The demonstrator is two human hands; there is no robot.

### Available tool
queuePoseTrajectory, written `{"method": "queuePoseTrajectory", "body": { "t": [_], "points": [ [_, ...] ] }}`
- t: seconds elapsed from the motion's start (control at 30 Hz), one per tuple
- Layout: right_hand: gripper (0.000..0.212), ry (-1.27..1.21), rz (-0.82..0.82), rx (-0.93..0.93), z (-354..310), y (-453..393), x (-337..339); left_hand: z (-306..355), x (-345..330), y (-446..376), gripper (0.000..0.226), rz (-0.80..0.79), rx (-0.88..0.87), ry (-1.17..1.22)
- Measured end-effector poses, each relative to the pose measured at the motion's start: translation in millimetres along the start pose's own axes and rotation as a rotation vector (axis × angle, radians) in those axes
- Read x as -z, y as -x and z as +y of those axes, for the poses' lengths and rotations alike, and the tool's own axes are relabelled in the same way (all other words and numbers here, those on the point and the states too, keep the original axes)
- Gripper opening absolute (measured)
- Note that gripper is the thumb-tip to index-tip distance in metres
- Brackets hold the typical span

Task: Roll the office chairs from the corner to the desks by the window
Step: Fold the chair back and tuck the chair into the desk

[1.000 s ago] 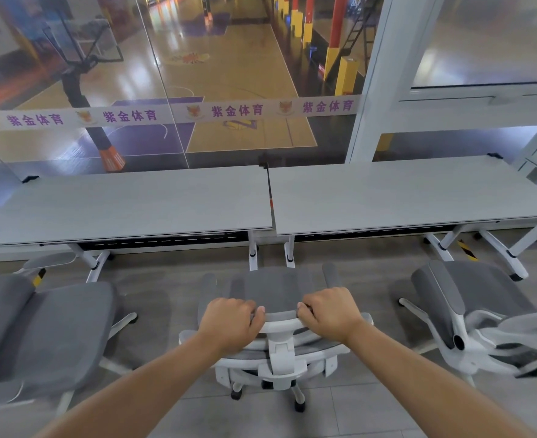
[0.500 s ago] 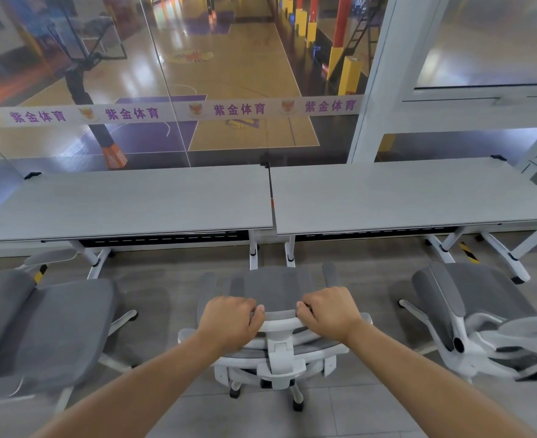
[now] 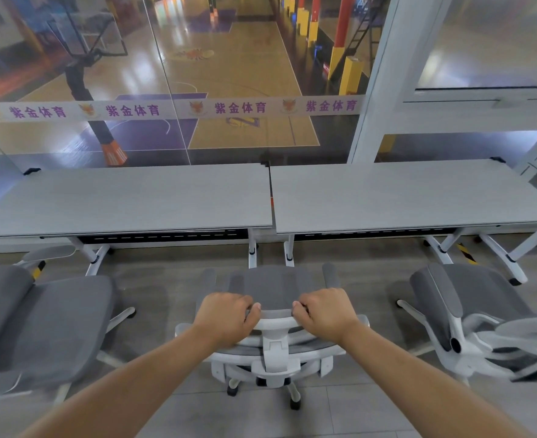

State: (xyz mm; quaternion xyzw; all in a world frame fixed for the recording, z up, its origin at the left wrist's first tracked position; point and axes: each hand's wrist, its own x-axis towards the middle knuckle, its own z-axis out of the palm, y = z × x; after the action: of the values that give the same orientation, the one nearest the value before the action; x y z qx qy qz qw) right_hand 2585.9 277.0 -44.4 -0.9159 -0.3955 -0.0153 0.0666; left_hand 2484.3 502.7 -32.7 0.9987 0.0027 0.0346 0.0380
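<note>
A grey-and-white office chair stands in front of me, facing the seam between two grey desks. My left hand grips the left side of its white top rail, and my right hand grips the right side, fingers curled over the edge. The left desk and the right desk run along a glass window wall. The chair's seat lies just short of the desks' front edge; its wheels show below my wrists.
A second grey chair sits close on the left, and a third chair stands turned sideways on the right. White desk legs stand ahead of the held chair. Grey tiled floor lies around me.
The chair and my hands have edged slightly forward toward the desks; the grip is unchanged.
</note>
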Motion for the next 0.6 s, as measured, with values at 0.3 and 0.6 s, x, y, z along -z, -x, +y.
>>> {"method": "queuePoseTrajectory", "body": {
  "t": [0.3,0.6],
  "points": [
    [0.052,0.022,0.003,-0.004,-0.8,0.1,-1.0,0.3,-1.7,2.0,0.055,0.007,-0.004,0.004],
    [0.050,-0.012,-0.015,-0.023,-3.1,0.2,3.6,-0.9,0.1,2.4,0.055,-0.004,-0.015,-0.006]
  ]
}}
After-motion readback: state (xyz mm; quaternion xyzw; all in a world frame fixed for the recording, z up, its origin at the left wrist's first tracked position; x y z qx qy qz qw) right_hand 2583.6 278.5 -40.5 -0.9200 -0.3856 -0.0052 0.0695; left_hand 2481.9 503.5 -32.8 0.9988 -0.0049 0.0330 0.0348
